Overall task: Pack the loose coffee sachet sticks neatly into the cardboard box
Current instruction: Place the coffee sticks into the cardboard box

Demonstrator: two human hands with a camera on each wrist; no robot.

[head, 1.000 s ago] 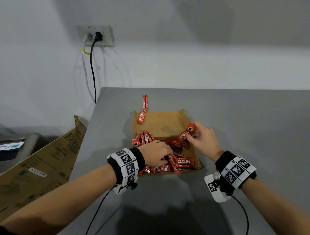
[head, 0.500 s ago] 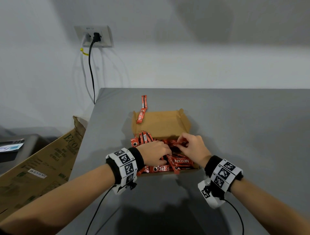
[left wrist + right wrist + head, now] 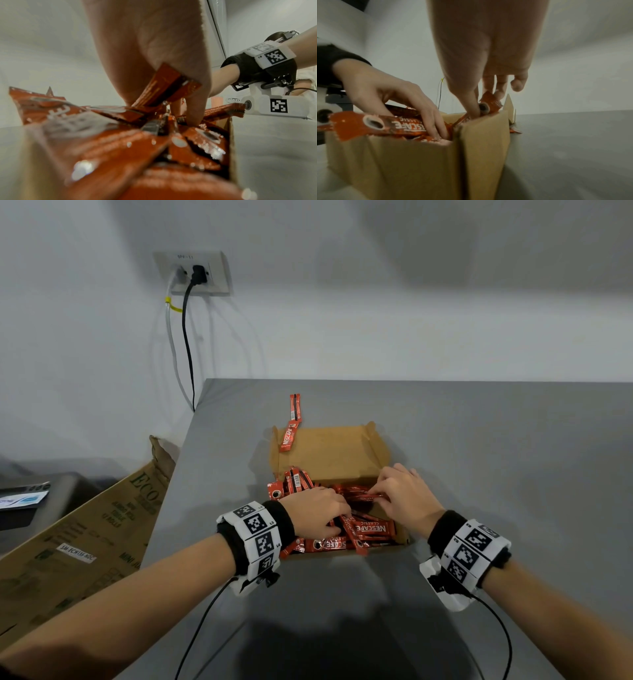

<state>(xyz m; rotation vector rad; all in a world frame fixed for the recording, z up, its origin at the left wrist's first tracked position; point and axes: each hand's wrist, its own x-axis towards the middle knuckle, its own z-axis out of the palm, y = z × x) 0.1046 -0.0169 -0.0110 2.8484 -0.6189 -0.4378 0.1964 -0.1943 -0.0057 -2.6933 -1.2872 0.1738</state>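
Note:
An open cardboard box (image 3: 329,453) stands mid-table, its near half heaped with red coffee sachets (image 3: 370,530). My left hand (image 3: 318,511) is inside the box, fingers fairly straight and pressing down on the heap (image 3: 412,97). My right hand (image 3: 400,494) reaches in from the right side and pinches one sachet (image 3: 489,104) between thumb and fingers, just above the box's right wall (image 3: 484,135). One loose sachet (image 3: 295,407) lies on the table behind the box. Another sachet (image 3: 289,436) leans over the lid's back left corner. The left wrist view is filled by blurred sachets (image 3: 120,148).
The grey table (image 3: 496,474) ends at the wall behind and has its left edge close to the box. A large brown carton (image 3: 85,542) leans beside that edge. A wall socket (image 3: 193,273) with cables hangs above. Wrist cables trail toward me.
My right hand has carried its sachet from the box's right rim leftward and down into the heap. The left hand has stayed in place on the sachets.

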